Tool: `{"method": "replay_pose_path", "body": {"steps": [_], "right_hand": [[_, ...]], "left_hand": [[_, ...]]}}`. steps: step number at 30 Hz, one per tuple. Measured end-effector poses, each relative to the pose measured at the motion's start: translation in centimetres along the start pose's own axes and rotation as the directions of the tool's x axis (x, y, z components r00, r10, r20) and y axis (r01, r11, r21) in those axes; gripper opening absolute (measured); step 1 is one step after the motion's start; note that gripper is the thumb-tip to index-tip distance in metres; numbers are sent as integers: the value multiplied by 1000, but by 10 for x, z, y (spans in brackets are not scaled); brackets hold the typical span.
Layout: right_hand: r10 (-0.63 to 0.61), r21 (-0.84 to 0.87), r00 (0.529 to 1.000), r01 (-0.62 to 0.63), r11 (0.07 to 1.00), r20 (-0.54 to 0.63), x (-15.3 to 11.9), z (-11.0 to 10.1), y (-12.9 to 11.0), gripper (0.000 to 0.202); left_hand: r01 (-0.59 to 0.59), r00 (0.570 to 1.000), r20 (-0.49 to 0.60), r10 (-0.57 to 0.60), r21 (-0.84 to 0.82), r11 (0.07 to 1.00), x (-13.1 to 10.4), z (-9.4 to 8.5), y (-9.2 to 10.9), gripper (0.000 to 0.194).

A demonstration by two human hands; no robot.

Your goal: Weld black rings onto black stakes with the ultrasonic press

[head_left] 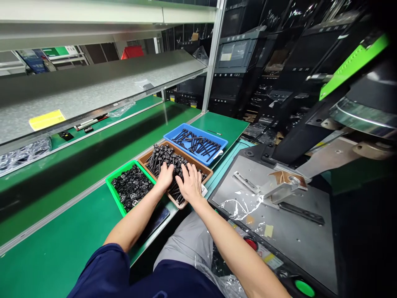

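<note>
My left hand reaches into a brown tray heaped with black plastic parts that have stems and wider heads. Its visible fingertips are slightly apart on the pile, and the other fingers are hidden. Beside it, my right hand lies over the same heap, palm down with the fingers spread. No part is visibly gripped by either hand. Left of the brown tray, a green tray holds small black round pieces. Behind it, a blue tray contains thin black stemmed parts.
On the right stands a machine with a grey metal plate, a fixture and a green button. A dark flat device lies near the green table's front edge. A slanted shelf overhangs the back.
</note>
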State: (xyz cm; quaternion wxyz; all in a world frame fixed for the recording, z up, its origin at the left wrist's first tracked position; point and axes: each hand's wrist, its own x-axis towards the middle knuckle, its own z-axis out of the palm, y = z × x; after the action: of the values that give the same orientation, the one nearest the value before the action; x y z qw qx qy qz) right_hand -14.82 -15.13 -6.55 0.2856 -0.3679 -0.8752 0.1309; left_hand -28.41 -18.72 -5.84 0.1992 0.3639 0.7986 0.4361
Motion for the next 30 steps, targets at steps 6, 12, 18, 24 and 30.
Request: {"method": "replay_pose_path", "body": {"steps": [6, 12, 18, 24, 30], "right_hand": [[-18, -2, 1000, 18, 1000, 10, -4, 4, 9, 50], [-48, 26, 998, 47, 999, 29, -7, 1, 12, 52], [-65, 92, 998, 64, 994, 11, -13, -4, 19, 65], [-43, 231, 984, 83, 969, -172, -38, -26, 30, 64], [192, 326, 950, -105, 940, -248, -88, -66, 49, 55]], "left_hand": [[-134, 988, 88, 125, 105, 985, -4, 28, 5, 62], [-312, 943, 158, 293, 113, 943, -8, 18, -11, 63], [-280, 958, 109, 266, 143, 949, -15, 19, -4, 65], [-284, 958, 2, 288, 160, 945, -29, 5, 1, 64], [-277, 960, -8, 280, 106, 955, -38, 0, -8, 56]]}}
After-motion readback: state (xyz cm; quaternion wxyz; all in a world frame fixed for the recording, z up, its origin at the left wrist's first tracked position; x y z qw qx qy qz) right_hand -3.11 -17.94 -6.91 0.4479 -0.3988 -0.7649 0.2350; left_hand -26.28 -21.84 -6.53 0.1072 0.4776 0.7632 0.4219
